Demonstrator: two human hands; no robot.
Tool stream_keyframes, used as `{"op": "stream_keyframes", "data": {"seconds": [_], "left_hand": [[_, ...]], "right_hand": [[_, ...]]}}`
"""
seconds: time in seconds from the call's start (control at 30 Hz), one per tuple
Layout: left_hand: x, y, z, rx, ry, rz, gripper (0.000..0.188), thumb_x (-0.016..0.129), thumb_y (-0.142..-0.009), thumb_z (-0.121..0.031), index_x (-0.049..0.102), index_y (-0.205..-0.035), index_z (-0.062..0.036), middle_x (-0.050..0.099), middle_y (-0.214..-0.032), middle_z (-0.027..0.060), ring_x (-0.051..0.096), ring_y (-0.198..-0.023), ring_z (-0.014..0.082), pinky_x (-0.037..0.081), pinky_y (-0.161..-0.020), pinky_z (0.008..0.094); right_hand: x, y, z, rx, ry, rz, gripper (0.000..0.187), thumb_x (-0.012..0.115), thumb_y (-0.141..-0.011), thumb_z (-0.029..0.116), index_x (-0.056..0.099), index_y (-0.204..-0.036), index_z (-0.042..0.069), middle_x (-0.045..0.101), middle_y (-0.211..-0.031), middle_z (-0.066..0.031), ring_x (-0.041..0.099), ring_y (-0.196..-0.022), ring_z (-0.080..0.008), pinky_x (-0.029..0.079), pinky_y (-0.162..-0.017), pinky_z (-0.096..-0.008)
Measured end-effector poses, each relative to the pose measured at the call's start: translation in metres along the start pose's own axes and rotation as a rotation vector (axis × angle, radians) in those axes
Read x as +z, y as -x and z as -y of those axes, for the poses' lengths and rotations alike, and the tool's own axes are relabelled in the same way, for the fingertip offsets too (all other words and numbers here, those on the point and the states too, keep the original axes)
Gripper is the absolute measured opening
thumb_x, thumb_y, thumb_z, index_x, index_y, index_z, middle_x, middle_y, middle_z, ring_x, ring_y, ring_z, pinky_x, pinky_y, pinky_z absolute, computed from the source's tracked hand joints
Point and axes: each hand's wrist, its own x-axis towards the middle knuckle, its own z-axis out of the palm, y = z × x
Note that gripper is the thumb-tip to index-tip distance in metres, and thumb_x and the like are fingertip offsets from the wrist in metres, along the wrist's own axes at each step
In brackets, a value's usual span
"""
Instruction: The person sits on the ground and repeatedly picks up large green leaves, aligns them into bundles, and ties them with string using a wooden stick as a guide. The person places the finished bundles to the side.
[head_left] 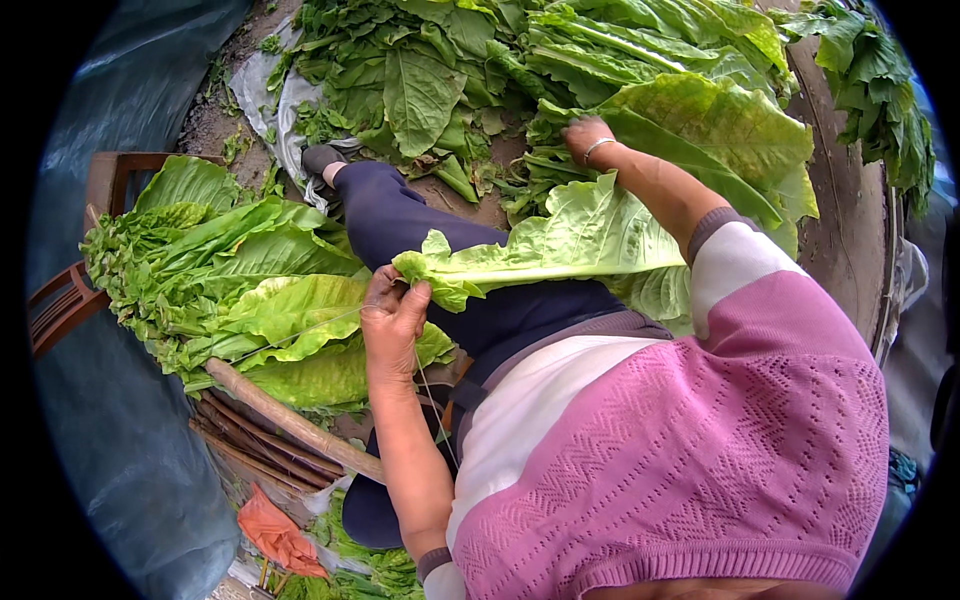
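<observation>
The left grip [392,305] is pinched on the narrow end of a long pale-green leaf [575,240], whose blade and thick whitish midrib stretch to the right from that grip, over the dark trousers [455,310] and toward the right forearm. A thin thread [430,392] runs from the same grip down toward the lap. The right grip [588,138], above and to the right of the left, reaches into a heap of leaves [425,95]; its fingertips are hidden, so whether it grasps one I cannot tell. Left of the left grip hangs a leaf bunch [230,270], and below that bunch a wooden pole [290,415] slants.
</observation>
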Motion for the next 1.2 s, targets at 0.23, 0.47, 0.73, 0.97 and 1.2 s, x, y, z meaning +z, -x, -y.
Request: {"op": "stream_keyframes", "data": {"seconds": [0.23,0.47,0.73,0.97,1.2], "left_hand": [[0.012,0.012,-0.007,0.064,0.026,0.023,0.024,0.066,-0.081,-0.006,0.057,-0.104,-0.0027,0.061,-0.085,0.0007,0.042,-0.055,-0.0004,0.028,-0.044,0.0145],[0.015,0.029,-0.034,0.145,-0.002,-0.064,0.019,0.067,-0.082,-0.012,0.060,-0.096,-0.0015,0.053,-0.070,-0.0053,0.039,-0.054,0.0003,0.028,-0.046,0.0166],[0.014,0.025,-0.031,0.091,0.035,-0.129,0.013,0.065,-0.085,-0.017,0.060,-0.086,-0.0053,0.047,-0.060,-0.0073,0.031,-0.042,-0.0009,0.020,-0.037,0.0173],[0.016,0.030,-0.024,0.039,0.147,-0.173,0.016,0.060,-0.088,-0.015,0.054,-0.074,-0.0079,0.042,-0.054,-0.0072,0.028,-0.036,-0.0001,0.017,-0.033,0.0186],[0.006,0.051,-0.021,0.155,-0.096,-0.223,0.017,0.057,-0.087,-0.017,0.059,-0.083,-0.0010,0.053,-0.060,-0.0008,0.048,-0.049,0.0098,0.038,-0.045,0.0246]], "right_hand": [[0.009,0.015,0.002,-0.061,0.186,-0.074,0.020,0.054,-0.080,0.021,0.067,-0.094,0.014,0.061,-0.100,-0.0074,0.057,-0.096,-0.0243,0.042,-0.080,-0.0376],[-0.062,0.009,-0.045,0.147,-0.750,-0.249,0.020,0.056,-0.077,0.016,0.056,-0.092,0.002,0.063,-0.087,-0.0131,0.059,-0.081,-0.0290,0.046,-0.074,-0.0369],[-0.244,0.114,0.038,-0.502,-0.493,-0.419,0.034,0.061,-0.082,0.028,0.060,-0.107,0.006,0.063,-0.093,-0.0141,0.062,-0.082,-0.0324,0.048,-0.071,-0.0384],[-0.157,0.177,0.151,-0.409,-0.844,-0.011,0.041,0.056,-0.085,0.029,0.049,-0.121,0.009,0.063,-0.088,-0.0185,0.061,-0.080,-0.0345,0.048,-0.071,-0.0417],[-0.173,0.186,0.153,-0.677,-0.343,-0.107,0.065,0.067,-0.073,0.025,0.040,-0.126,0.001,0.058,-0.093,-0.0205,0.059,-0.085,-0.0360,0.047,-0.075,-0.0425]]}}
